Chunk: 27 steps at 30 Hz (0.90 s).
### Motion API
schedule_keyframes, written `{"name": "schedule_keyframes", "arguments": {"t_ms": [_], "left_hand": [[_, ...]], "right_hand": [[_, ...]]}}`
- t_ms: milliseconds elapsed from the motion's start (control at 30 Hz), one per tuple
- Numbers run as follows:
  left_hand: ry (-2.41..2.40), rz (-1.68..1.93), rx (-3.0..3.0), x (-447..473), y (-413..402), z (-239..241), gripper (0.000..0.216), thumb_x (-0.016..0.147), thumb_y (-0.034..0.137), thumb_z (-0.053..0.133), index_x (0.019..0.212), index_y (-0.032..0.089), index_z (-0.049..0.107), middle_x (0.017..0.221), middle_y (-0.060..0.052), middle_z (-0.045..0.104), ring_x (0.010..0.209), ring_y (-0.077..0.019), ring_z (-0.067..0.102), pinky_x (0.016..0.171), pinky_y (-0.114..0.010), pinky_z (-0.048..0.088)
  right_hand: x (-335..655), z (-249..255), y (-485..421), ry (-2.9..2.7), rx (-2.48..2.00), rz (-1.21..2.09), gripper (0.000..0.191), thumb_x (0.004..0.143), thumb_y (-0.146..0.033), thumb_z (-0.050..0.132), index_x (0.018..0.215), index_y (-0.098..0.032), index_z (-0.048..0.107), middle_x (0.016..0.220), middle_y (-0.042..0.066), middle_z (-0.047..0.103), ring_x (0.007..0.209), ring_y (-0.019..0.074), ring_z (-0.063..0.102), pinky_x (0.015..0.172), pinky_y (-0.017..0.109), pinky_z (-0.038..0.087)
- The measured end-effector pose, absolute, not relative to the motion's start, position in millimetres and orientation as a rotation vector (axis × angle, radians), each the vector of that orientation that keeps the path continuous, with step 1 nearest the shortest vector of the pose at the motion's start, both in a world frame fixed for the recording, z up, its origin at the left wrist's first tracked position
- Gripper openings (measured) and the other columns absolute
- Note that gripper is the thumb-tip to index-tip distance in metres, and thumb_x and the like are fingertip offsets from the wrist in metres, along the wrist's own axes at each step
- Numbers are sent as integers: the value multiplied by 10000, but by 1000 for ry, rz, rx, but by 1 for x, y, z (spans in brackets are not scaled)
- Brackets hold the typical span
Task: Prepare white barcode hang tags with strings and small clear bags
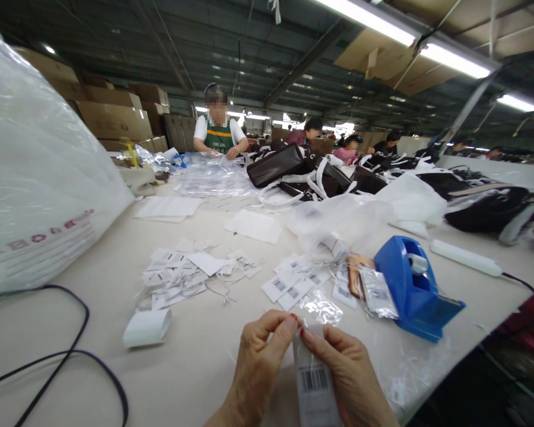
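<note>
In the lower middle, both hands meet at the top end of a white barcode label strip [314,379]. My right hand [347,362] grips the strip along its side, thumb pressed on its upper part. My left hand [264,356] is closed, thumb and fingertip pinched right at the strip's top edge; what lies in that pinch is too small to make out. Just beyond the hands are a crumpled clear plastic bag [323,308] and white barcode tags [289,287] fanned on the table. A blue tape dispenser [404,284] stands to the right.
More tags with strings [178,270] are heaped left of middle, near a curled white label roll [146,328]. A black cable [82,350] loops at left beside a big plastic bag [40,178]. Dark handbags [285,166] pile up behind. A co-worker [218,133] handles clear plastic across the table.
</note>
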<state>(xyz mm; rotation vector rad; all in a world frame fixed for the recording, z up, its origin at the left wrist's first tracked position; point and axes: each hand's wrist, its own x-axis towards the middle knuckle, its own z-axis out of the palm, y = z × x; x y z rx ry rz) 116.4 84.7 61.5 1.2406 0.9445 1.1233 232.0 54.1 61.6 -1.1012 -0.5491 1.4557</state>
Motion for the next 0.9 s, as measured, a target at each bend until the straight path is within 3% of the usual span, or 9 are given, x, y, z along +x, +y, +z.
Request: {"name": "schedule_keyframes", "arguments": {"t_ms": [300, 367, 467, 667, 900], "left_hand": [[948, 1081, 1247, 116, 85, 60, 271, 808, 375, 526, 694, 165, 652, 670, -3, 605, 753, -164, 553, 694, -245, 396], [936, 1083, 1187, 118, 85, 58, 188, 750, 348, 601, 759, 163, 632, 710, -12, 620, 751, -164, 549, 705, -258, 400], [917, 1031, 1011, 121, 87, 55, 307, 587, 290, 738, 809, 163, 567, 690, 4, 601, 674, -141, 528, 641, -251, 397], [902, 849, 856, 129, 87, 51, 322, 463, 292, 790, 562, 129, 532, 528, 21, 533, 536, -99, 459, 533, -222, 322], [889, 854, 699, 130, 81, 55, 299, 455, 263, 786, 463, 131, 519, 429, 26, 511, 429, -77, 411, 470, -219, 264]], "right_hand": [[231, 64, 56, -522, -1073, 1453, 186, 585, -287, 785, 659, -128, 722, 541, 19, 673, 502, 97, 564, 491, 173, 425], [232, 63, 57, -516, -1065, 1433, 176, 582, -284, 785, 617, -131, 705, 522, 8, 659, 481, 88, 547, 479, 171, 417], [233, 62, 57, -500, -1045, 1410, 178, 583, -283, 782, 580, -136, 682, 507, -5, 645, 462, 82, 529, 463, 172, 409], [233, 62, 56, -493, -1031, 1376, 183, 578, -279, 781, 552, -136, 670, 513, -11, 633, 491, 83, 519, 478, 172, 418], [243, 58, 56, -583, -1112, 1398, 174, 573, -293, 778, 630, -151, 695, 546, -8, 630, 524, 109, 515, 516, 217, 409]]}}
